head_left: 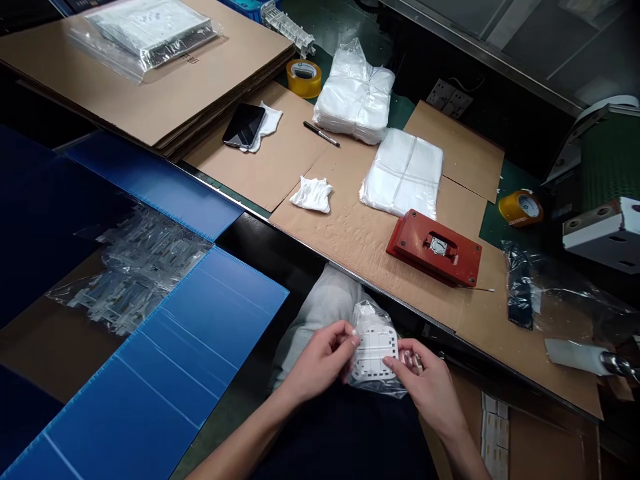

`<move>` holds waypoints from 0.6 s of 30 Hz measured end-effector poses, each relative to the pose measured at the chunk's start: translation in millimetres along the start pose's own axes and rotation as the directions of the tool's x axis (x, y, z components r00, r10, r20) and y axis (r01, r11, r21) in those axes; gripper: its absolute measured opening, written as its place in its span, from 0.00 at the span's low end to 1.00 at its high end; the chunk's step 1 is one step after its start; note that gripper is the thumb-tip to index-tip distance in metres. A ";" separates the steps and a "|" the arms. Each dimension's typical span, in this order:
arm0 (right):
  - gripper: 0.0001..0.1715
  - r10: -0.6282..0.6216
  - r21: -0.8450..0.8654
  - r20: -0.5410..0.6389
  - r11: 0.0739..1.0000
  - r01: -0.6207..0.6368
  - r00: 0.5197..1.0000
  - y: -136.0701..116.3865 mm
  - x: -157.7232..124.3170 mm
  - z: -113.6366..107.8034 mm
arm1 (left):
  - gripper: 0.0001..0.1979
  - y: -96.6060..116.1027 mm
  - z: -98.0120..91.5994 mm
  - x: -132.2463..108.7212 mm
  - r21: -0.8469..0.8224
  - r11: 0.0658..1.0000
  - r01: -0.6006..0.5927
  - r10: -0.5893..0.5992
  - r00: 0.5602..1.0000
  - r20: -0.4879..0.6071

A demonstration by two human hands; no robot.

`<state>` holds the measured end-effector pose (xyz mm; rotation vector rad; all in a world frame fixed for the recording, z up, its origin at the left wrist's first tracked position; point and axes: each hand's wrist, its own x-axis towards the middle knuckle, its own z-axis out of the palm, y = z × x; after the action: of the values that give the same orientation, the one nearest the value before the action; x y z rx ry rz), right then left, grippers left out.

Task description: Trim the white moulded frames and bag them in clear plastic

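Note:
Over my lap, a flat white plastic part (pixel 376 353) with rounded corners and small slots along its rim is between my hands. My right hand (pixel 426 381) grips its right edge, thumb on the face. At its left side, my left hand (pixel 323 360) pinches a clear plastic bag (pixel 370 310) with thumb and forefinger. The bag shows behind, above and below the part; whether the part is inside it I cannot tell. More small pale pieces show near my right fingers, partly hidden.
A red fixture (pixel 413 250) stands on the cardboard-covered bench, by stacks of white bags (pixel 403 170). Yellow tape (pixel 304 79), a phone (pixel 245 125) and a pen (pixel 321 134) lie further back. At left, a blue-sided box (pixel 200 333) holds bagged clear parts (pixel 145 267).

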<state>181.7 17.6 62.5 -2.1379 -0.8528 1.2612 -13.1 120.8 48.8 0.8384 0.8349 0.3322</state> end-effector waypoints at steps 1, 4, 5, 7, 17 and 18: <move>0.18 0.021 0.045 -0.061 0.999 -0.018 0.998 -1.9 -2.4 -0.6 | 0.13 1.7 1.7 -0.4 0.000 1.000 0.014 -0.014 0.999 0.043; 0.21 0.035 0.233 -0.194 0.972 0.012 0.980 -8.5 -10.6 -5.7 | 0.12 6.4 6.9 -2.8 -0.045 0.999 -0.001 0.004 0.999 0.054; 0.20 0.014 0.299 -0.218 0.953 0.053 0.976 -11.4 -13.5 -8.5 | 0.12 8.0 8.1 -4.0 -0.068 0.997 -0.023 0.025 0.999 0.027; 0.16 -0.045 0.414 -0.273 0.896 0.159 0.961 -19.5 -18.9 -14.9 | 0.10 10.8 8.4 -7.4 -0.105 0.992 -0.067 0.066 0.998 -0.008; 0.08 -0.141 0.735 -0.191 0.635 0.237 0.971 -68.8 -24.4 -23.7 | 0.25 -28.5 -37.2 18.8 -0.175 0.857 -0.484 0.449 0.870 -0.204; 0.09 -0.135 0.706 -0.178 0.672 0.222 0.975 -65.7 -24.8 -23.3 | 0.35 -35.0 -34.6 24.6 -0.138 0.867 -0.478 0.459 0.876 -0.152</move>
<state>176.4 41.0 132.5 -1.4185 -0.3864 1.1074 -25.6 130.2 -4.0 0.8600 0.6862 0.8807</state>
